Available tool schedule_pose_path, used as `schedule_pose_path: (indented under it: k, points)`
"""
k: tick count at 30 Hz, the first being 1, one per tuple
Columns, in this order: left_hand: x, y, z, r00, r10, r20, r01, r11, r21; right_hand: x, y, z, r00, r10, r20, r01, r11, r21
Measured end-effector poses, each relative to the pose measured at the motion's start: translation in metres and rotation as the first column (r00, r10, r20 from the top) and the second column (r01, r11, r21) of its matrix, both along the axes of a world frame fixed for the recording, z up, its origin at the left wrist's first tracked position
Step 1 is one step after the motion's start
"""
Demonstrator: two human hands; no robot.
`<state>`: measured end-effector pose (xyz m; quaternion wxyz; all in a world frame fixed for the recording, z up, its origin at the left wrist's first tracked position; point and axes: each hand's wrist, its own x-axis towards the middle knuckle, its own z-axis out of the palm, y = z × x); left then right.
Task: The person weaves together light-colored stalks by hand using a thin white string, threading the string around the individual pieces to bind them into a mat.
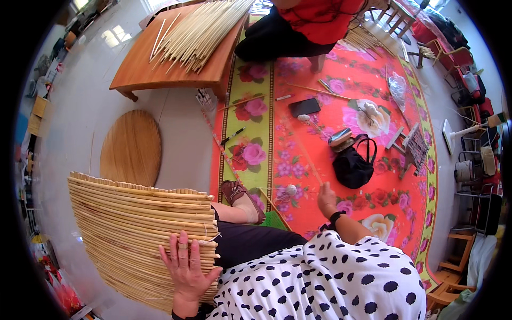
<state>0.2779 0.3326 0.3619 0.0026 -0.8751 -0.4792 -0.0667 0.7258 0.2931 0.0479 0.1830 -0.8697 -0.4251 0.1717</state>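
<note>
My left hand [186, 266] lies on a curved mat of pale reeds [122, 218] across my lap, its fingers apart, near a loose white thread at the mat's edge. My right hand [327, 200] is out to the right over the floral floor covering [400, 234], fingers curled round a thin reed [306, 157], which is blurred by motion. A small ball of white string [291, 190] lies just left of that hand, and a black bag [352, 169] sits beyond it.
A wooden table [133, 69] bears reed sticks [197, 32]. A co-worker in red [314, 21] kneels beside it. A round board [129, 149], a phone [304, 108], pens [233, 135] and a small wooden frame [413, 149] lie around. Chairs [474, 213] line the right.
</note>
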Motion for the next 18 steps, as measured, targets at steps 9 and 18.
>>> schedule_pose_path:
  k: [9,18]
  points:
    - [0.002,0.0,0.007,1.0,-0.004,-0.005,0.004,1.0,-0.003,0.095,0.069,0.039,0.941,-0.268,0.206,0.263,0.963,0.053]
    - [0.003,-0.002,0.006,1.0,0.015,-0.011,-0.015,1.0,-0.011,0.122,0.122,0.053,0.969,-0.217,0.119,0.219,0.976,-0.01]
